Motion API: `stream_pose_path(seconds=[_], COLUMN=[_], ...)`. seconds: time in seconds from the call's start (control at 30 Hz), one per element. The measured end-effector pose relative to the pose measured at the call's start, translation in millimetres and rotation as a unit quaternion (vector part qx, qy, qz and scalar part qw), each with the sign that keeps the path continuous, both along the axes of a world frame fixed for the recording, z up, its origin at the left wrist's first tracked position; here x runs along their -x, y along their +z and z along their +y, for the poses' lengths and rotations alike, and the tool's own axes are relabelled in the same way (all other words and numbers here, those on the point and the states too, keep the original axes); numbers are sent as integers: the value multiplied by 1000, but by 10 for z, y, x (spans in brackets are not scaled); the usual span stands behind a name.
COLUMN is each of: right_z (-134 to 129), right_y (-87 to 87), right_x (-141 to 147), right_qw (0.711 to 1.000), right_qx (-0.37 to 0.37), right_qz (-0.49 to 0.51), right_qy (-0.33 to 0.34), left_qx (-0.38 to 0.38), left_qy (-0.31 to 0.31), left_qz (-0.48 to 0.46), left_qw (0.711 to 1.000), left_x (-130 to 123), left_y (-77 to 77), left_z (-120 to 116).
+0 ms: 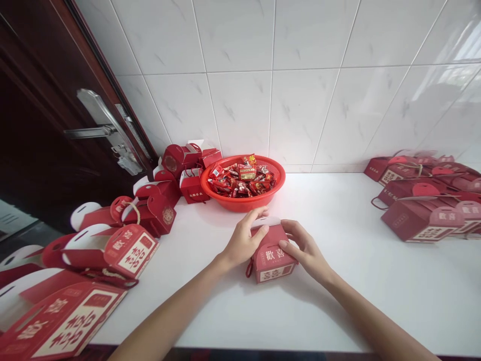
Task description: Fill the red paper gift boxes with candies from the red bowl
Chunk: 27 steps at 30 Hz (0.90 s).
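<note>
A small red gift box (271, 261) with white Chinese characters stands on the white counter (356, 281) in front of me. My left hand (243, 239) grips its left side, fingers reaching over the top flap. My right hand (303, 246) holds its right side, fingers pressed on the top and front. A short cord hangs at the box's lower left corner. Just behind the box sits a red plastic basket (242, 200) full of wrapped red candies (242, 179).
Several open, unfilled red boxes (124, 250) lie heaped along the counter's left edge, beside a dark door with a metal handle (95, 131). Several closed red boxes (424, 220) are grouped at the right. A white tiled wall backs the counter.
</note>
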State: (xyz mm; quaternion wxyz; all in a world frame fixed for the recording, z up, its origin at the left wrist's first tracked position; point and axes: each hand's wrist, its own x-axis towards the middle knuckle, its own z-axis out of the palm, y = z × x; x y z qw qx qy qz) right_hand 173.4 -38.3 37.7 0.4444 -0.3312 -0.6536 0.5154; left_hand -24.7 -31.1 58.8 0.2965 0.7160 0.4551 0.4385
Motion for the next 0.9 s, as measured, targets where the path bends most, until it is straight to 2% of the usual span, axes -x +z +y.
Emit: stream_pose_path(seconds=[0.17, 0.27, 0.4, 0.7, 0.8, 0.9], right_z=[18, 22, 8, 83, 99, 74], right_y=[-25, -33, -50, -92, -28, 42], right_x=[7, 6, 19, -66, -102, -107], right_qw=[1000, 1000, 1000, 992, 991, 992], right_qx=[-9, -12, -11, 21, 50, 97], right_qz=[-3, -3, -7, -80, -95, -68], right_qy=[-8, -13, -25, -100, -78, -47], left_qx=[-14, -30, -54, 59, 79, 83], left_qy=[-16, -45, -80, -80, -79, -44], left_qz=[12, 14, 62, 47, 24, 10], left_qw=[1000, 998, 993, 994, 993, 996], left_x=[-7, 24, 83, 114, 134, 150], left_y=[17, 41, 76, 33, 6, -20], left_z=[19, -5, -50, 2, 28, 42])
